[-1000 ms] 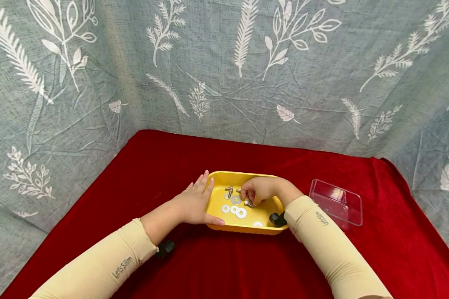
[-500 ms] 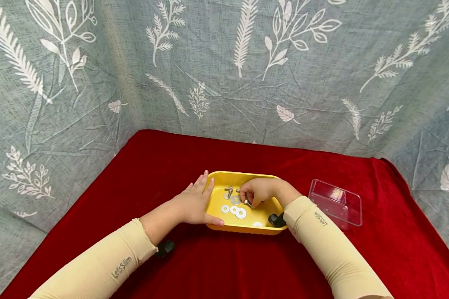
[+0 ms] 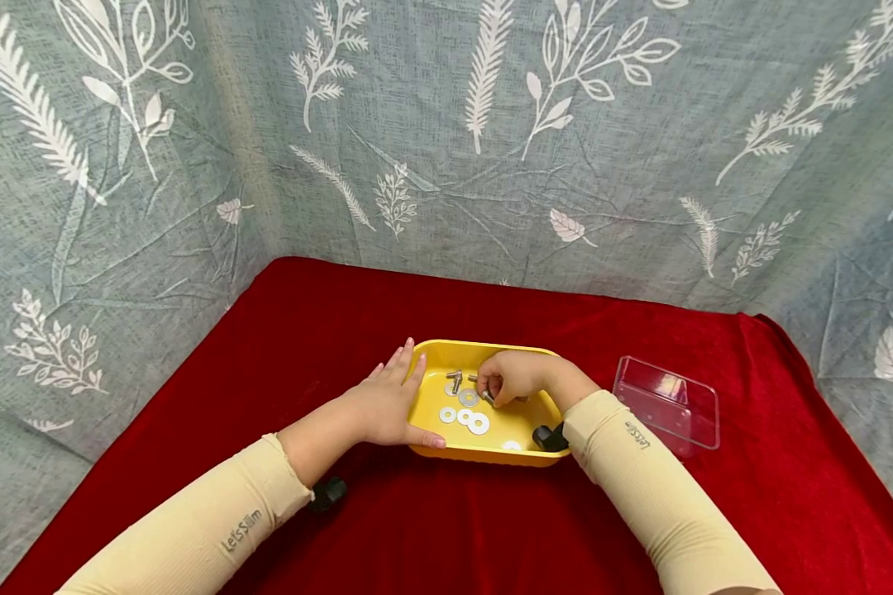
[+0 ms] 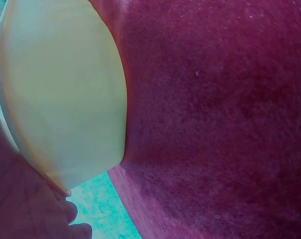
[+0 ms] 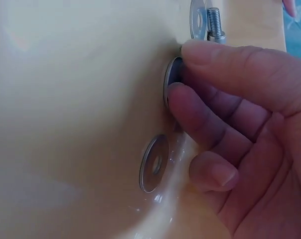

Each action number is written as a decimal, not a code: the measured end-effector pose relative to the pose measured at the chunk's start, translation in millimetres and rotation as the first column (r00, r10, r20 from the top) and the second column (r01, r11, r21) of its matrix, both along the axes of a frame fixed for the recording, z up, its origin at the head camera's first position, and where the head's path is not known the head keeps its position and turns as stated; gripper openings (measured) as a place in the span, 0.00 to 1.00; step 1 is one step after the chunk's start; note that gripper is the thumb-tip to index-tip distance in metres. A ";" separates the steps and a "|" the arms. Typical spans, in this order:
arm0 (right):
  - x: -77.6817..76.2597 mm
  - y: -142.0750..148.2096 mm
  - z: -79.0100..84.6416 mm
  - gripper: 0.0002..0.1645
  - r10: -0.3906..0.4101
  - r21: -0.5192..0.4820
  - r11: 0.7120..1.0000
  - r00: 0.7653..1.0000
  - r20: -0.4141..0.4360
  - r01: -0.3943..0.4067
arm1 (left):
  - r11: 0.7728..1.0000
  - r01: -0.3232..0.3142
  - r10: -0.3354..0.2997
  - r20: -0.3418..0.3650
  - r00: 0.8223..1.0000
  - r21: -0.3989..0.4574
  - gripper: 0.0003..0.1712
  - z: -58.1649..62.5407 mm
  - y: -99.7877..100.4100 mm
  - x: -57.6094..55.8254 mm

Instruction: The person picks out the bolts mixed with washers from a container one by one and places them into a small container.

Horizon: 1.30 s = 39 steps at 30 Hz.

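In the head view my left hand (image 3: 383,409) lies with fingers spread along the left end of a yellow tray (image 3: 432,454), its thumb over the near rim. My right hand (image 3: 517,376) reaches down inside, thumb and fingertips together. Between them, in the right wrist view, they pinch the edge of a flat metal washer (image 5: 172,79), its hole covered by the fingers. Loose washers (image 3: 479,424) lie on the tray floor left of this hand, and small bolts (image 3: 457,381) are grouped farther back. Another washer (image 5: 154,164) sits close below the fingers.
A clear plastic box (image 3: 670,405) stands right of the tray, near the right forearm. Red cloth (image 3: 372,314) covers the table. A patterned grey-blue curtain (image 3: 432,165) hangs behind and at both sides.
The metal piece at my right fingertips has shifted slightly left and farther back, with the fingers closer around it. My left hand stays at the tray's left end.
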State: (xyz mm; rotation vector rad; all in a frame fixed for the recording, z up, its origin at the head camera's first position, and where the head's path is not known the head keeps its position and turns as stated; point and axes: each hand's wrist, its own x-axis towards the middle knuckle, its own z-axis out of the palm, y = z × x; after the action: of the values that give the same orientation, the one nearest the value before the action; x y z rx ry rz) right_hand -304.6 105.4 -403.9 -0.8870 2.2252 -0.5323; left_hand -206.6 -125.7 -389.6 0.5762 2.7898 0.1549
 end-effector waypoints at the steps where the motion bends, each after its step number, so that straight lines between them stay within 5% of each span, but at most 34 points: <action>1: 0.0 0.0 0.2 0.08 -0.009 -0.001 1.000 1.000 0.002 0.009 | 1.000 0.000 0.000 0.001 1.000 0.000 0.73 -0.1 -0.1 -0.1; 12: -5.1 1.3 5.1 0.08 -0.076 -0.080 0.994 0.995 0.065 0.081 | 1.000 0.001 -0.001 -0.006 1.000 -0.003 0.74 -2.1 -1.0 -0.9; 29: -6.8 6.9 36.0 0.09 -0.057 -0.129 0.991 0.994 -0.090 0.045 | 1.000 0.017 -0.017 -0.014 1.000 0.021 0.74 0.3 -1.9 -0.7; 39: -9.7 22.5 54.0 0.10 -0.113 -0.208 0.974 0.989 -0.094 0.092 | 0.999 0.047 -0.047 -0.041 0.998 0.001 0.75 0.1 -5.1 -5.5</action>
State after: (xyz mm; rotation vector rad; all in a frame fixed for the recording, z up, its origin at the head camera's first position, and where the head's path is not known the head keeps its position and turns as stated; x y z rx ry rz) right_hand -314.3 127.9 -350.0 -0.9248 2.3524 -0.7902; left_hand -212.1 -130.8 -389.5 0.6523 2.8132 0.1372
